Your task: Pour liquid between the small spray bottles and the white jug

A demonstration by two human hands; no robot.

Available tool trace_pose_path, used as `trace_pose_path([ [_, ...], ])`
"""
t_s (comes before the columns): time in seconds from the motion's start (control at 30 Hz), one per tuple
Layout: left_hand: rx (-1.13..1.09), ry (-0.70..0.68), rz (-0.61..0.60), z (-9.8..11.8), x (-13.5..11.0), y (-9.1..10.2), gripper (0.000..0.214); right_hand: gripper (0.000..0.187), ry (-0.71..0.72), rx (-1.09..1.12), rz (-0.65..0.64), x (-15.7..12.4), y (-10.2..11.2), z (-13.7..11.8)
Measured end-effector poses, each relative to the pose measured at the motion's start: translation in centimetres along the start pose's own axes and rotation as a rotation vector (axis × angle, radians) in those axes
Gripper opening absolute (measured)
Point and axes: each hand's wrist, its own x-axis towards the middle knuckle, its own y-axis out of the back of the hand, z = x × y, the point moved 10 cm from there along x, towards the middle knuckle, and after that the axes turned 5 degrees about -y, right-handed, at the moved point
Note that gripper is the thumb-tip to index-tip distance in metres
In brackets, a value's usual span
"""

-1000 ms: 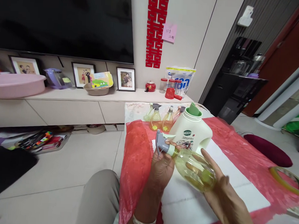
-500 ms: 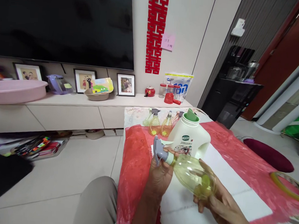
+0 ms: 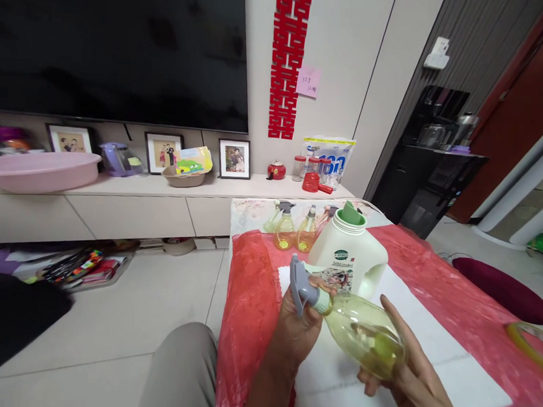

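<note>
A clear yellow-green spray bottle point(image 3: 360, 332) with a grey trigger head lies tilted between my hands above the table. My left hand point(image 3: 299, 326) is closed round its neck just below the grey head. My right hand point(image 3: 408, 371) cups the bottle's bottom end, fingers curled under it and one finger stretched along its side. Just behind stands a white detergent jug point(image 3: 348, 259) with a green cap.
The table has a red plastic cover point(image 3: 248, 305) and white paper sheets point(image 3: 472, 372). Several small spray bottles point(image 3: 295, 229) stand at its far end. A tape ring point(image 3: 530, 341) lies at right. A TV cabinet point(image 3: 130, 205) runs along the wall; my knee point(image 3: 178, 369) is at left.
The bottle and both hands have shifted slightly right and down in view. My right hand has slid further under the bottle's base; the left grip on the neck is unchanged.
</note>
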Motion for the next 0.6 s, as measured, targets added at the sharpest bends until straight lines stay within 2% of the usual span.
trace_pose_path([
  [0.1,0.044,0.018,-0.056,0.0,-0.4,-1.0,0.043,0.112,-0.241,0.111,-0.134,0.2,-1.1,2.5],
  [0.17,0.063,0.032,-0.051,-0.1,-0.4,-1.2,0.042,0.104,-0.356,0.137,-0.169,0.2,-1.5,3.7],
  [0.2,0.067,0.034,-0.038,-0.1,-0.4,-1.2,0.042,0.100,-0.346,0.123,-0.151,0.4,-1.3,3.7],
  [0.27,0.069,0.024,-0.009,0.0,-0.2,-1.2,0.044,0.096,-0.202,0.054,-0.094,1.0,-0.4,2.3],
  [0.33,0.052,-0.001,0.023,0.1,0.1,-0.9,0.046,0.105,-0.047,-0.065,-0.058,1.2,0.3,0.6],
  [0.4,0.009,-0.018,0.066,0.2,0.3,-0.5,0.047,0.113,0.025,-0.169,-0.078,1.2,0.3,-0.5],
  [0.5,-0.043,-0.005,0.118,0.3,0.5,-0.2,0.050,0.102,0.035,-0.111,-0.180,1.6,-0.5,-1.3],
  [0.6,-0.049,0.010,0.131,0.7,0.6,-0.9,0.052,0.094,-0.097,0.093,-0.342,2.5,-1.8,-0.8],
])
